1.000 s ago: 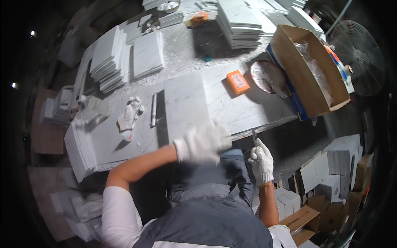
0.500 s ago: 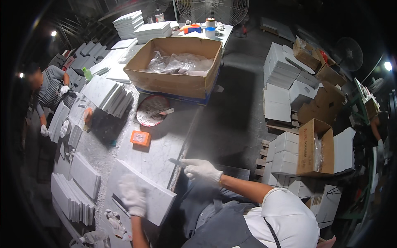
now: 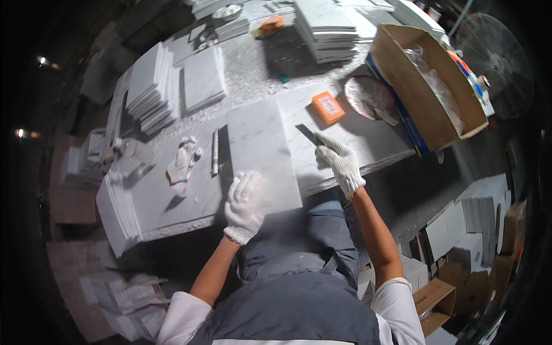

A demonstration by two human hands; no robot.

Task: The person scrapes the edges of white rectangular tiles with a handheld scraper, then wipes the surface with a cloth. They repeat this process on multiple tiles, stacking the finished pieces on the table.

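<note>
Grey stone covers the bench (image 3: 172, 213), where a marble tile (image 3: 259, 152) lies flat near its near edge. On the tile's near left corner rests the left hand (image 3: 246, 204), white-gloved, fingers spread flat, gripping nothing. Just right of the tile, the right hand (image 3: 340, 162) has its grip closed around a dark flat blade (image 3: 309, 134). Farther off lie an orange block (image 3: 328, 107), tile stacks (image 3: 150, 89) and a cardboard box (image 3: 428, 86).

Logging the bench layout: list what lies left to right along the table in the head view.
Spare white gloves → thin metal bar → gloved left hand on grey marble tile → gloved right hand holding dark blade → open cardboard box.
</note>
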